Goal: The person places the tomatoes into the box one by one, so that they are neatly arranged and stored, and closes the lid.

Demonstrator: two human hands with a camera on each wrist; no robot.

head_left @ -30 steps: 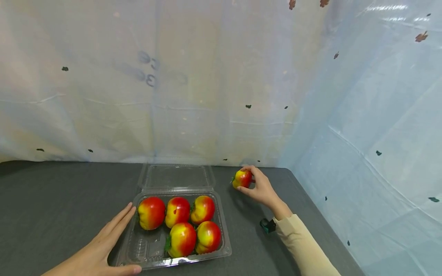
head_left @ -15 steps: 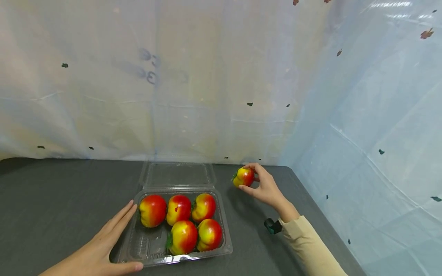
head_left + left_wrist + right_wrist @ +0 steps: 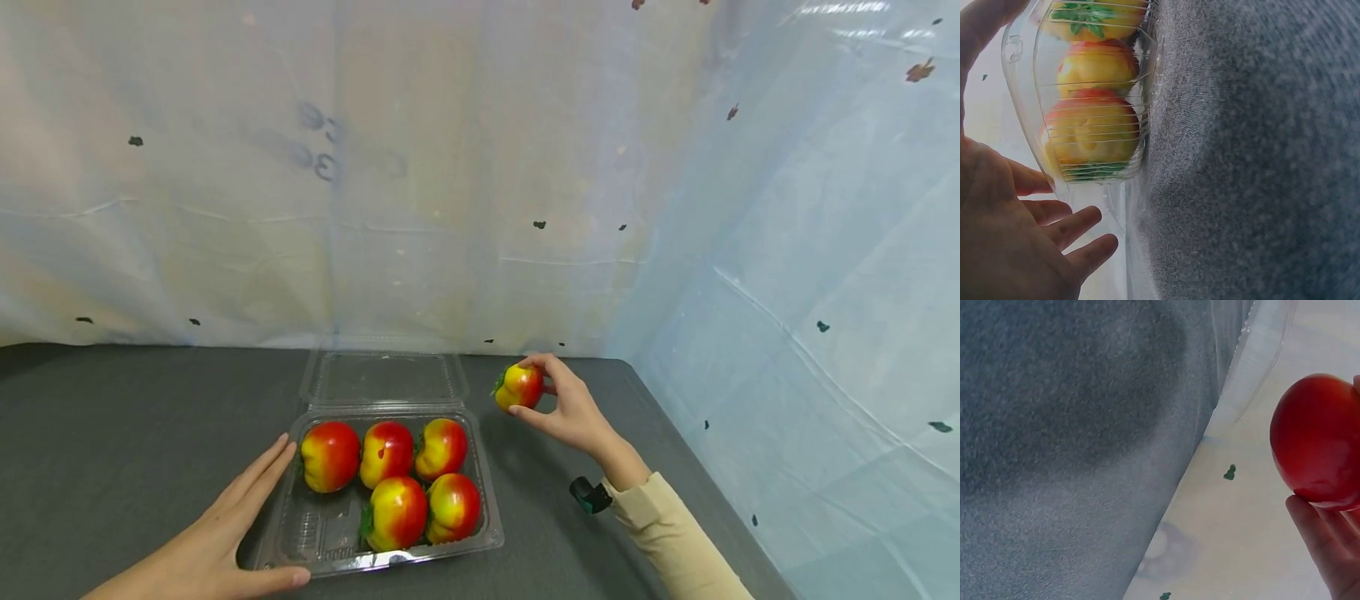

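Observation:
My right hand [image 3: 568,410] holds a glossy red-and-yellow fruit [image 3: 517,387] above the dark table, right of the container's raised lid. The fruit's green leafy end points left in the head view; the right wrist view shows its red side [image 3: 1316,440] with fingertips under it. A clear plastic container [image 3: 491,533] has several similar fruits [image 3: 397,512] in two rows, and its front left spot holds none. My left hand [image 3: 217,533] lies along the container's left side, fingers straight, thumb near the front rim. In the left wrist view, fingertips touch the container wall [image 3: 1094,169].
The hinged clear lid [image 3: 386,379] lies back behind the container. Plastic sheeting [image 3: 450,208] with small dark marks hangs behind the grey table [image 3: 112,450] and along its right side. A dark strap device [image 3: 590,496] sits at my right wrist.
My right hand has shifted slightly left with the fruit, turning it a little so more yellow shows. The left hand and the container stay put.

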